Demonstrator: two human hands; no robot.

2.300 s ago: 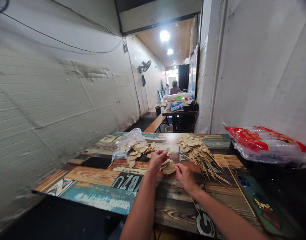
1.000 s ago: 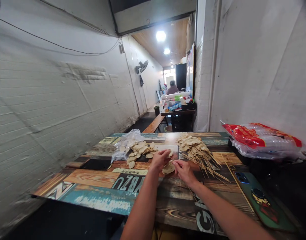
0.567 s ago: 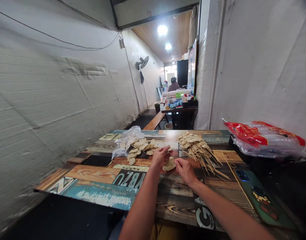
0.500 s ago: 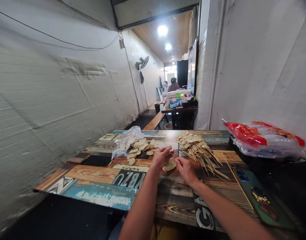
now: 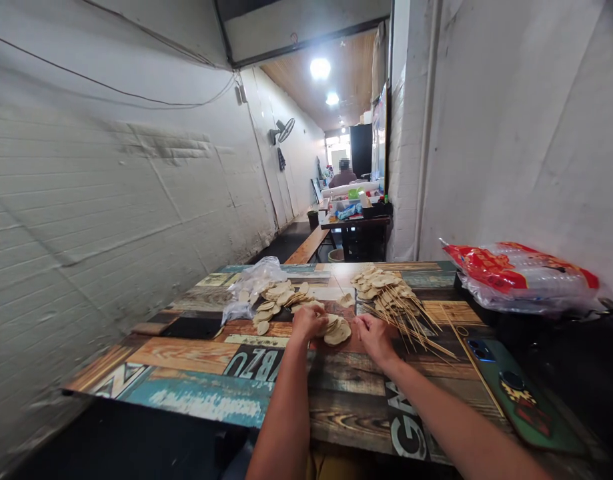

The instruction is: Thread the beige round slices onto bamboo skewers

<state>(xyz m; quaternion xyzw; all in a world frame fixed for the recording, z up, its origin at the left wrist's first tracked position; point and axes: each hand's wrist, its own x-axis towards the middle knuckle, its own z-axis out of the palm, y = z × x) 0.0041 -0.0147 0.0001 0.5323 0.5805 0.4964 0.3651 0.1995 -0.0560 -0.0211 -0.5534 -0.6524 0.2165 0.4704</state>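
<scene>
My right hand (image 5: 373, 337) is closed in a pinch on a thin wooden skewer, whose tip points up and away from me. One pale round slice (image 5: 345, 300) sits on that skewer, beyond my fingers. My left hand (image 5: 307, 322) has its fingers bent and pressed at the left edge of a small stack of pale round slices (image 5: 337, 331); its fingertips are partly hidden. Behind the left hand lies a loose heap of the same slices (image 5: 279, 297). Beyond my right hand is a pile of skewered slices (image 5: 381, 285), their bare sticks (image 5: 419, 327) fanning towards me.
A clear plastic bag (image 5: 259, 275) lies at the back left of the wood-patterned table (image 5: 186, 353). On the right are a green phone (image 5: 523, 400), a single skewer and a red-and-clear package (image 5: 521, 267). Further back, a person (image 5: 343, 175) sits past a cluttered table.
My left hand has come away from the slice on the skewer and moved down and left to the small stack. My right hand stays nearly in place. The view has shifted slightly.
</scene>
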